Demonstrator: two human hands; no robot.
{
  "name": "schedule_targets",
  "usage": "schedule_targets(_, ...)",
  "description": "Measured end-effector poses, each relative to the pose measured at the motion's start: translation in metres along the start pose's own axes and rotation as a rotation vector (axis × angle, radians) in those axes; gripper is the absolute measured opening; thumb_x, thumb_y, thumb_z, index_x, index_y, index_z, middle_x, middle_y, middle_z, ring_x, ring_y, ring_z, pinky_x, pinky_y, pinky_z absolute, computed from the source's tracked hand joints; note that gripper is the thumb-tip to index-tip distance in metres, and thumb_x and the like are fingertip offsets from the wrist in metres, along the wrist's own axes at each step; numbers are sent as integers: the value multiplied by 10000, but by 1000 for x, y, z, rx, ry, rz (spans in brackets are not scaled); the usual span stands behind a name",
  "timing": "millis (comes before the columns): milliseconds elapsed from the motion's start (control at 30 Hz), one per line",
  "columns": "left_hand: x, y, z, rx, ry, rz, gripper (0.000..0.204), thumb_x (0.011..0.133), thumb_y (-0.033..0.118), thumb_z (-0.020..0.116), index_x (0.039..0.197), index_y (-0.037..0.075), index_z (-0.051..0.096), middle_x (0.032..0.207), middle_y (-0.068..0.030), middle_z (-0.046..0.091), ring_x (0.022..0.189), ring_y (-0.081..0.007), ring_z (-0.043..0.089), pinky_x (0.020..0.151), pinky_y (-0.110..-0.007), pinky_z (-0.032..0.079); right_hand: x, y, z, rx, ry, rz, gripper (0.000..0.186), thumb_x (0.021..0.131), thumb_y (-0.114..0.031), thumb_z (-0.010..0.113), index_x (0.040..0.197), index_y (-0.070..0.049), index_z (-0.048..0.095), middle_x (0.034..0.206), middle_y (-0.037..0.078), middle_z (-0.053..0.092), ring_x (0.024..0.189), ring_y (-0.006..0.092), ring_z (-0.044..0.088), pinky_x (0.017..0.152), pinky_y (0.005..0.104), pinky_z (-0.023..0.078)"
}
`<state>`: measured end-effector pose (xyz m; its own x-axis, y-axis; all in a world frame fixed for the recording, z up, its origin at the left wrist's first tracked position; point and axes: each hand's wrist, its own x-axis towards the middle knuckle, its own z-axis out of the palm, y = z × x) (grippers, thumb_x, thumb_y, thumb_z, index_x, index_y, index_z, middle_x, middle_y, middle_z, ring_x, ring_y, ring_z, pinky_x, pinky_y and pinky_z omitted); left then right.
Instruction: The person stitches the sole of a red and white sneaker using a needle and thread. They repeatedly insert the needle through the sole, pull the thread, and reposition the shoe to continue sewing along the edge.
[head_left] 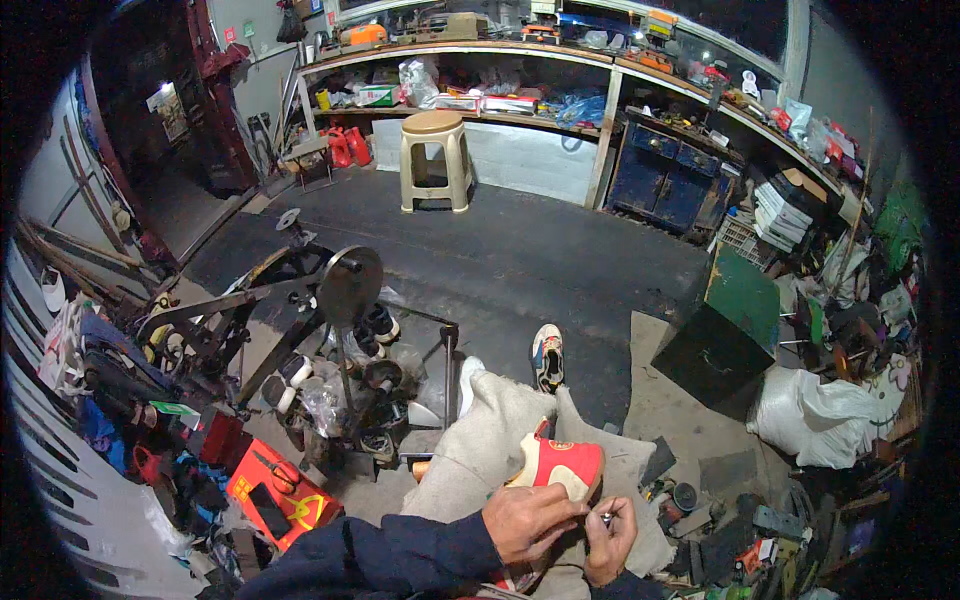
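A red and cream shoe (565,462) lies on the grey cloth (470,440) over my lap. My left hand (528,522) is at its near side, thumb and fingers pinched together; what they hold is too small to make out. Just to the right, my right hand (610,538) is closed with the fingers curled, and a small shiny metal piece (606,519) shows between them. Both fingertips are close to each other. Beyond the cloth, a multicoloured sneaker (548,358) rests on the dark floor mat.
At the left stands a black metal machine with a round plate (350,285), shoes around its base. Scissors (278,472) and a phone (268,508) lie on a red box (310,503). A dark green box (722,320), white sack (815,415) and scattered tools are right; a stool (433,125) stands ahead.
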<state>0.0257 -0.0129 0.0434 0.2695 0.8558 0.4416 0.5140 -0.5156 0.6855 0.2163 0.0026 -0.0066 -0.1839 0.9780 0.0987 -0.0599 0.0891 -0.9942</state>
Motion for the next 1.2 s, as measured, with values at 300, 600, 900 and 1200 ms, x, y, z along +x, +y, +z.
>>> schedule_targets(300,-3,-7,6,39,19,17,251,766,100,720,1010,91,662,849,-103,567,747,-326,625,616,-427,501,-18,-26,-15,-179,-24,145,210,910,-17,643,1116,16,619,804,59,644,681,106,615,621,265,501)
schedule_targets(600,5,-4,13,21,96,-120,131,804,54,730,921,69,672,763,-113,589,653,-315,628,579,-383,493,-8,-33,-24,-358,-57,78,150,929,-35,656,1066,24,673,858,68,707,788,77,656,675,240,506)
schedule_targets(900,9,-3,18,-159,132,-320,40,907,-1,643,947,-7,643,785,-83,647,668,-135,627,626,-265,498,11,-31,-84,616,92,-116,243,911,-273,655,1018,-55,652,660,-25,482,553,62,424,479,231,335)
schedule_targets(1200,5,-7,10,-350,144,-375,165,999,119,560,956,-12,653,821,-78,651,725,-139,617,672,-271,486,14,-42,-106,392,580,-88,424,968,-253,596,1326,-28,571,1047,33,661,550,12,326,480,182,279)
